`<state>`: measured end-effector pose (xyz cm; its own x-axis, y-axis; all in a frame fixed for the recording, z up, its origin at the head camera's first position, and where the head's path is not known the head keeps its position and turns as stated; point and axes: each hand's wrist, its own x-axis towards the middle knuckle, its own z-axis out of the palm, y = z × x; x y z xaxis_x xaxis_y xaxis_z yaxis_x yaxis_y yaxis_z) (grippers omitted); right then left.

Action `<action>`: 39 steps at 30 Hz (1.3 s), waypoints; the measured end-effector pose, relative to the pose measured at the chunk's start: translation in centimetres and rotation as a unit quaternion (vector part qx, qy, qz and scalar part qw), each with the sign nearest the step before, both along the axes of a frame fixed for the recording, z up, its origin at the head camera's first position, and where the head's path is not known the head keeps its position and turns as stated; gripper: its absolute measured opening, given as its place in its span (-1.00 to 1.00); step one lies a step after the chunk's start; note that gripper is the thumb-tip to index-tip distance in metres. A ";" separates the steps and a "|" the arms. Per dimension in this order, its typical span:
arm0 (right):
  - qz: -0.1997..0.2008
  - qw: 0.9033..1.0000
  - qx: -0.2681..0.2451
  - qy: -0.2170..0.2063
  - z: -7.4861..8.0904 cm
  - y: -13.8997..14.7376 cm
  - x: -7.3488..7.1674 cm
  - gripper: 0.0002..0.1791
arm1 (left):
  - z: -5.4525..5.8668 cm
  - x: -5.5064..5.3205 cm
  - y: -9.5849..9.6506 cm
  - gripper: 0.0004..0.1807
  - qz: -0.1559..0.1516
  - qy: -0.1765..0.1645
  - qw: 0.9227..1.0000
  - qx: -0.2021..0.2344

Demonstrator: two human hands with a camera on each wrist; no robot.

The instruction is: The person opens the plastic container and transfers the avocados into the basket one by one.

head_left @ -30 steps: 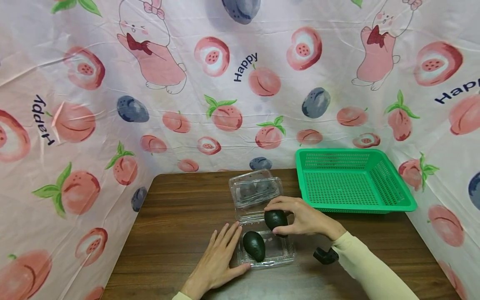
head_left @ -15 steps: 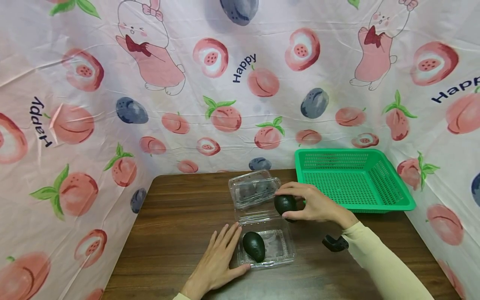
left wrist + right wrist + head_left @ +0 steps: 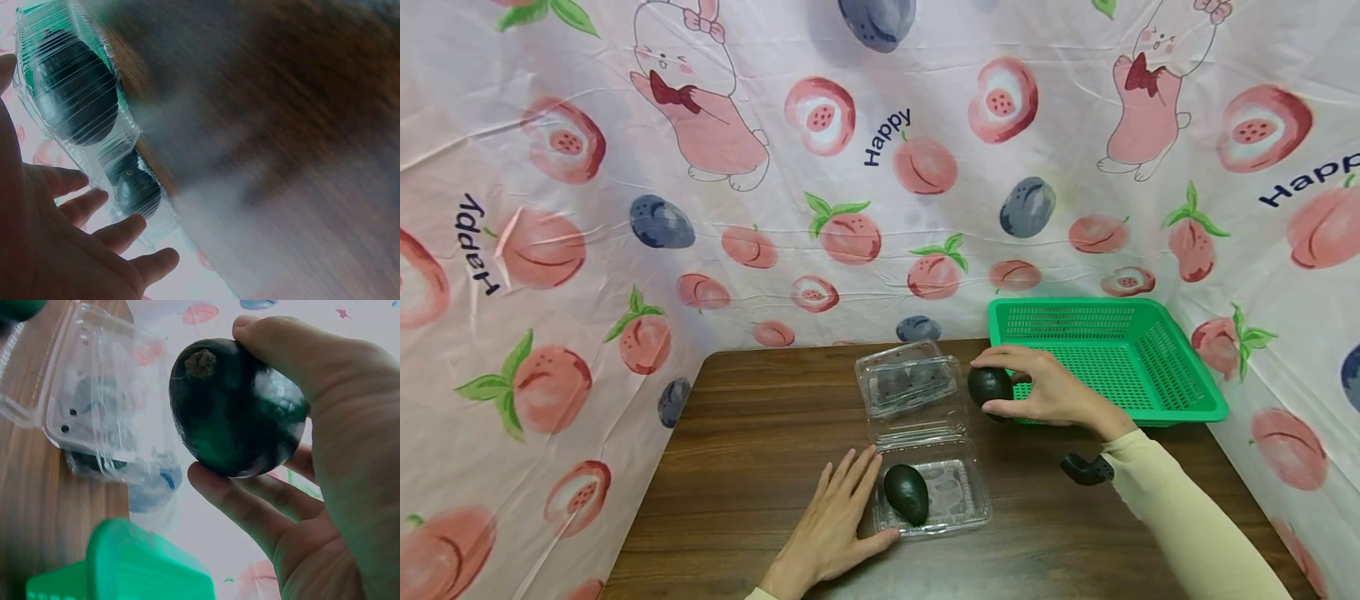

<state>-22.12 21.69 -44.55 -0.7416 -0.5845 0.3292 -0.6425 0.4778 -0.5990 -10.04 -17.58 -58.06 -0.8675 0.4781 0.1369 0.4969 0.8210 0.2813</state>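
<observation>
My right hand (image 3: 1048,387) holds a dark green avocado (image 3: 988,387) between thumb and fingertips, raised by the green basket's near left corner. In the right wrist view, the avocado (image 3: 234,406) shows its brown stem end. A second avocado (image 3: 906,493) lies in the left half of a clear plastic clamshell container (image 3: 973,500), whose lid (image 3: 917,429) is folded back. My left hand (image 3: 831,521) rests at the container's left side with fingers spread, thumb at the near left corner. In the left wrist view, the avocado (image 3: 75,87) shows through the ribbed wall.
A green perforated basket (image 3: 1195,408) stands at the back right. Behind the container, a clear plastic box (image 3: 906,379) with dark shapes showing through overlaps the folded lid. The wooden table (image 3: 760,417) meets fruit-printed fabric (image 3: 850,200) at the back and sides.
My right hand has lifted the avocado out of the clamshell container and carried it back and right, toward the basket. My left hand and the other avocado have stayed in place.
</observation>
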 end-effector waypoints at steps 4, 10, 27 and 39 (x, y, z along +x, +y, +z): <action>-0.012 1.000 -0.003 0.005 0.3 0.9 -0.4 -0.36 | -0.1 0.0 0.0 0.19 -0.003 0.014 1.000 0.004; -0.034 0.999 -0.008 -0.008 0.6 2.2 -1.1 -0.36 | 0.0 0.0 0.0 0.20 -0.002 -0.003 1.000 0.004; -0.106 0.994 0.002 -0.032 0.5 5.3 -3.8 -0.36 | 0.0 -0.1 -0.1 0.21 0.000 -0.012 1.000 0.003; -0.159 0.985 0.049 -0.034 -0.5 7.7 -6.0 -0.34 | 0.0 0.0 0.0 0.18 -0.006 0.021 1.000 0.012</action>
